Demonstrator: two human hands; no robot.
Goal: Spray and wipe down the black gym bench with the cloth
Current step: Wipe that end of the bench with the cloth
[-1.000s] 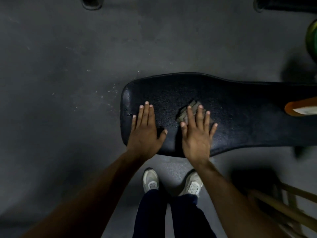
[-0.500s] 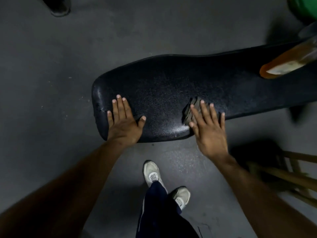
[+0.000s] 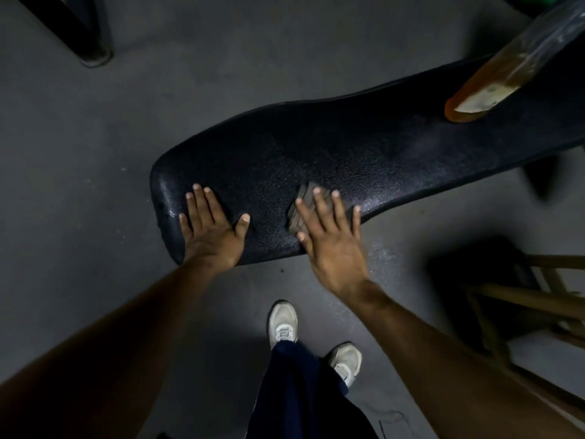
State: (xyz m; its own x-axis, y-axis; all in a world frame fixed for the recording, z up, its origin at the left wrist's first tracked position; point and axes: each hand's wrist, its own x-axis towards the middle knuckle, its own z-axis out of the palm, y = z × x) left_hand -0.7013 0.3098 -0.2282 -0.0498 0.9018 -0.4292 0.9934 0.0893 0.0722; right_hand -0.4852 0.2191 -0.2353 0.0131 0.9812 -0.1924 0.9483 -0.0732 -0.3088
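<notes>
right hand (image 3: 332, 245) is pressing the cloth (image 3: 300, 207) flat-fingered onto the desk (image 3: 380, 153), wiping; left hand (image 3: 210, 229) is lying open, empty, bracing.

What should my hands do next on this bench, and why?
Probably slide the right hand, pressing the cloth flat, along the black bench toward the bottle: that long stretch lies beyond the cloth. The left hand rests flat near the bench's end, bracing it.
</notes>
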